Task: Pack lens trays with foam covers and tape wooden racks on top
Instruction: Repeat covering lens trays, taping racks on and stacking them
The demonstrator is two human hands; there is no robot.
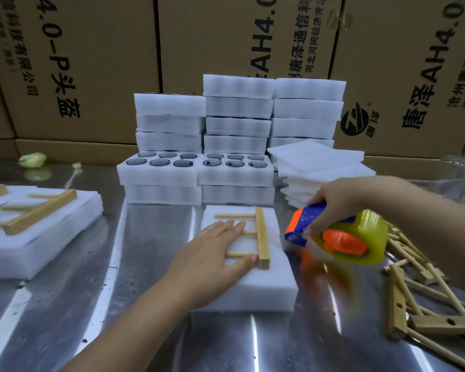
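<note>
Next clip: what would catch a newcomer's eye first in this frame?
Probably the bright tape dispenser, orange, blue and yellow, gripped by the right hand at centre right. Beside it, the left hand lies flat on a wooden rack atop a white foam block on the metal table. Behind rise stacks of white foam trays, two showing dark round lenses.

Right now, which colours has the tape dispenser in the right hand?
Blue and orange, with yellowish tape; head view.
</note>
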